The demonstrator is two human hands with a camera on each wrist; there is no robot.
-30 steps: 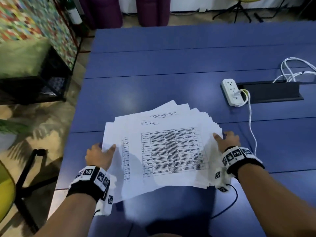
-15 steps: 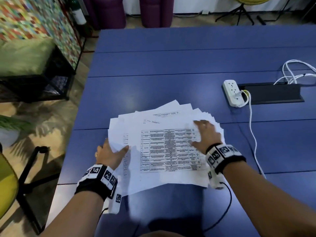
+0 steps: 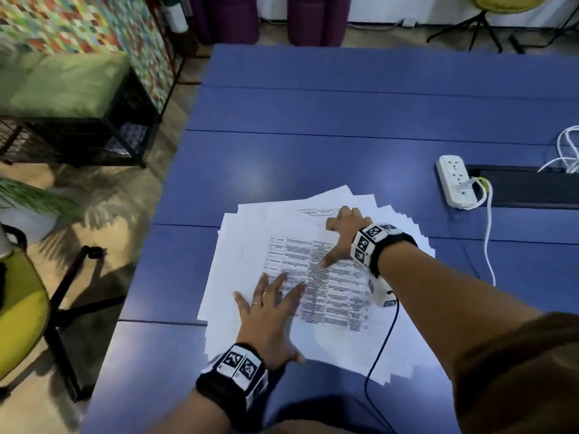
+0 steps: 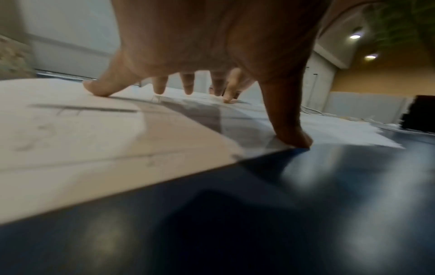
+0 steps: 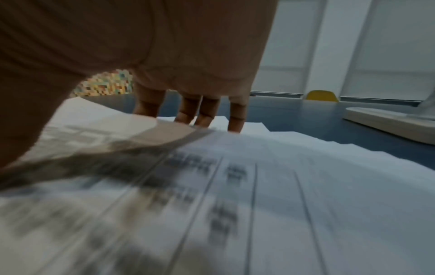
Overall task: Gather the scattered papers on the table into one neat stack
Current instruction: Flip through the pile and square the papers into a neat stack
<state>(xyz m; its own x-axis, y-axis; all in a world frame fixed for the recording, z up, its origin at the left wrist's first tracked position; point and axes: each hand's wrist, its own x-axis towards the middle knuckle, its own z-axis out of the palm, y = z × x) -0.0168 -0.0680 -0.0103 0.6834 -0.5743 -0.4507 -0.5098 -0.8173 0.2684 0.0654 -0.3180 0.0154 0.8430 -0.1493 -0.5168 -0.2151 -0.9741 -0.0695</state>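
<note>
Papers [image 3: 250, 245] lie in one pile but fan out, not neat yet. Left hand [image 3: 269, 311] and right hand [image 3: 343, 233] press flat, fingers spread.

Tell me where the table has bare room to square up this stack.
Bare blue table lies beyond the fanned papers, and a strip lies between their left edges and the table's left rim. The right side is crowded: power strip, white cable, black tray. Left hand and right hand press flat on the sheets.

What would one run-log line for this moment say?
left hand: flat on papers | right hand: spread on papers | papers: fanned, unsquared | table: blue
</note>
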